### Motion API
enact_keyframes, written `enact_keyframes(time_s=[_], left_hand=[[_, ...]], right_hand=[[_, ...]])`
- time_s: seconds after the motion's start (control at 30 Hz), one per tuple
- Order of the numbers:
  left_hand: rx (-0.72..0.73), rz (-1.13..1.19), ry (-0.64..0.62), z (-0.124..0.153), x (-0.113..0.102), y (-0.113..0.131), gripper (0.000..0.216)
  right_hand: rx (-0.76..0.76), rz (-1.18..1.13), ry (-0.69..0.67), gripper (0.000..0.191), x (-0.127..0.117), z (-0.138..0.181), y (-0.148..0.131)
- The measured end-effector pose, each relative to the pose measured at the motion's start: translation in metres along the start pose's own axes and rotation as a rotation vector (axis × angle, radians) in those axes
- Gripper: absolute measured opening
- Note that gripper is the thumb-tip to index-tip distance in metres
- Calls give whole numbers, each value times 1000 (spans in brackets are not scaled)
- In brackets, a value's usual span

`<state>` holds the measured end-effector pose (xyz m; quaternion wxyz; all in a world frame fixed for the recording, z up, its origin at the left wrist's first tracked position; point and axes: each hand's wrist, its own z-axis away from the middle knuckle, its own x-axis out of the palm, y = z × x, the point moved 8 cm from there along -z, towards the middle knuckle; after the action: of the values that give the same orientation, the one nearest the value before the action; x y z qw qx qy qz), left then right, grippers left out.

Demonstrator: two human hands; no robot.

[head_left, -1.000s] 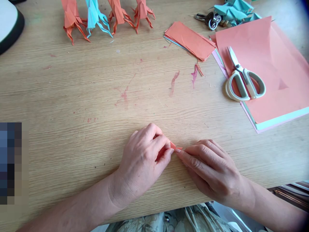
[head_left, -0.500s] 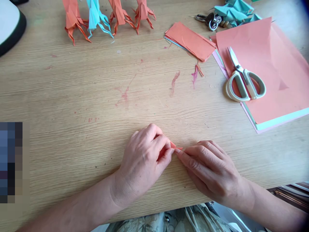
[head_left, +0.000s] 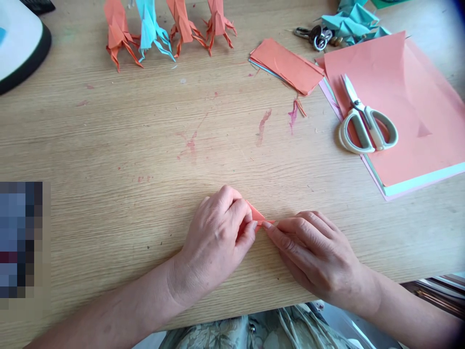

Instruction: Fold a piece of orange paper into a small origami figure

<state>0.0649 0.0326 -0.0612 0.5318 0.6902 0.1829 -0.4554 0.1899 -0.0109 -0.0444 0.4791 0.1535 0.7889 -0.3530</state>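
A small folded piece of orange paper [head_left: 256, 212] is pinched between both hands near the front of the table. My left hand [head_left: 221, 230] is closed around its left part, so much of the paper is hidden behind the fingers. With thumb and forefinger, my right hand [head_left: 316, 249] pinches the thin pointed end on the right. The fingertips of the two hands are close together, with only a short strip of paper showing between them.
Four-legged-looking origami figures [head_left: 183, 24] stand at the back left. Scissors [head_left: 366, 116] lie on a stack of coloured paper sheets [head_left: 432, 145] at right. Behind are orange paper rectangles [head_left: 286, 65], keys [head_left: 317, 38], teal folded pieces [head_left: 352, 22] and a white object [head_left: 18, 39] at far left.
My left fingertips have shifted slightly left, away from the right ones, and more of the orange paper shows. My right hand keeps its pinch. The whole view has moved a little.
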Motion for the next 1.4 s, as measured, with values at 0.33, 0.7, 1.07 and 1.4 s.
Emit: enact_keyframes(time_s=[0.33, 0.7, 1.07, 1.4], left_hand=[[4, 6, -70, 1, 2, 1, 12], [-51, -156, -83, -6, 6, 5, 10], [-41, -8, -183, -6, 0, 5, 14], [10, 10, -136, -3, -1, 4, 16]], right_hand=[[9, 15, 5, 19, 2, 0, 1], [-41, 104, 4, 22, 3, 0, -3], [-90, 173, -14, 25, 4, 1, -6], [91, -110, 80, 28, -6, 2, 13]])
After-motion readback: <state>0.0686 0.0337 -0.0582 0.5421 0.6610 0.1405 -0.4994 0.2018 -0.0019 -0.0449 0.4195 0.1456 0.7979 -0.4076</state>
